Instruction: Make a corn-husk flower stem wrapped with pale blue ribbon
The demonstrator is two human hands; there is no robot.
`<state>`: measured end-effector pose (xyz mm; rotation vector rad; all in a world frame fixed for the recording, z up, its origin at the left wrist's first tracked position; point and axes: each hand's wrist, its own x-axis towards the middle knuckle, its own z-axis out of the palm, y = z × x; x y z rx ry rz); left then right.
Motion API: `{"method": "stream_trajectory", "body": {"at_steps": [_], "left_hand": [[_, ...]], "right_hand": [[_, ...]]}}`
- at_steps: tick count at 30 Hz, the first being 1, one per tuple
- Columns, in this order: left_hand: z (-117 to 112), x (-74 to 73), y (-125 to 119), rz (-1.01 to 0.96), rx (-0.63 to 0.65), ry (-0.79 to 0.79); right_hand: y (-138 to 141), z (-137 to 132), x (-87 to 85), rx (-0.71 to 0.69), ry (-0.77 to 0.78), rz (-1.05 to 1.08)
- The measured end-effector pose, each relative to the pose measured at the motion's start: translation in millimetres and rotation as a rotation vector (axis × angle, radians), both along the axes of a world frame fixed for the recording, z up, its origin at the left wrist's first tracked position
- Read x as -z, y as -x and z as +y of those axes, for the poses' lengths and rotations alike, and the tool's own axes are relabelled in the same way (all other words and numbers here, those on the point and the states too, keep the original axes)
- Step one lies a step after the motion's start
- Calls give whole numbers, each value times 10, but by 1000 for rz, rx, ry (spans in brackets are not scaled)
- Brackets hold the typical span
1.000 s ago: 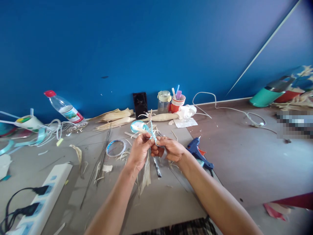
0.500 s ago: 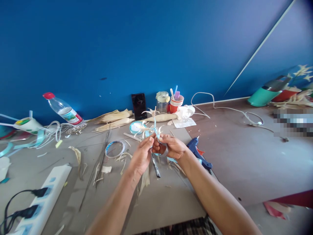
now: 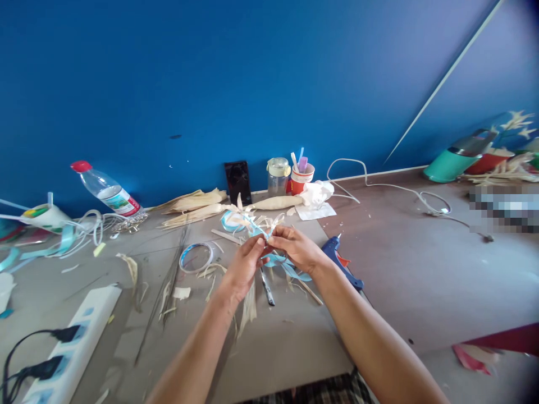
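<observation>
Over the middle of the table, my left hand (image 3: pixel 245 262) and my right hand (image 3: pixel 298 247) meet with their fingertips closed on a thin flower stem (image 3: pixel 261 230) wrapped in light blue. Pale husk-like petals fan out from its upper part, and the stem leans to the left. My fingers hide its lower end. A loose light blue ribbon (image 3: pixel 295 271) curls just beneath my right hand; whether it joins the stem I cannot tell. Below the hands lies a black pen (image 3: pixel 266 287). Close to my right wrist is a blue glue gun (image 3: pixel 343 265).
A roll of tape (image 3: pixel 196 257), dark wires (image 3: pixel 172 275) and dried husks (image 3: pixel 193 201) lie left of centre. A phone (image 3: pixel 238 182), clear jar (image 3: pixel 278 177) and paper cup (image 3: pixel 301 180) stand by the blue wall. A power strip (image 3: pixel 80 342) and tilted bottle (image 3: pixel 107 191) are at left.
The flower stem has tipped from upright to leaning left, its head lower. My right hand's fingers have shifted, and more of the blue ribbon shows below. The view has moved slightly.
</observation>
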<state>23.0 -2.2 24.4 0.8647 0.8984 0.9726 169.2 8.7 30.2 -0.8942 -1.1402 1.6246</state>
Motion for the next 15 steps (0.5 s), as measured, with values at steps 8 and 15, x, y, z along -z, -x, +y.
{"method": "stream_trajectory", "body": {"at_steps": [8, 15], "left_hand": [[3, -24, 10, -223, 111, 138], [15, 3, 56, -407, 247, 237]], "right_hand": [[19, -31, -68, 100, -95, -206], [24, -78, -107, -73, 86, -49]]}}
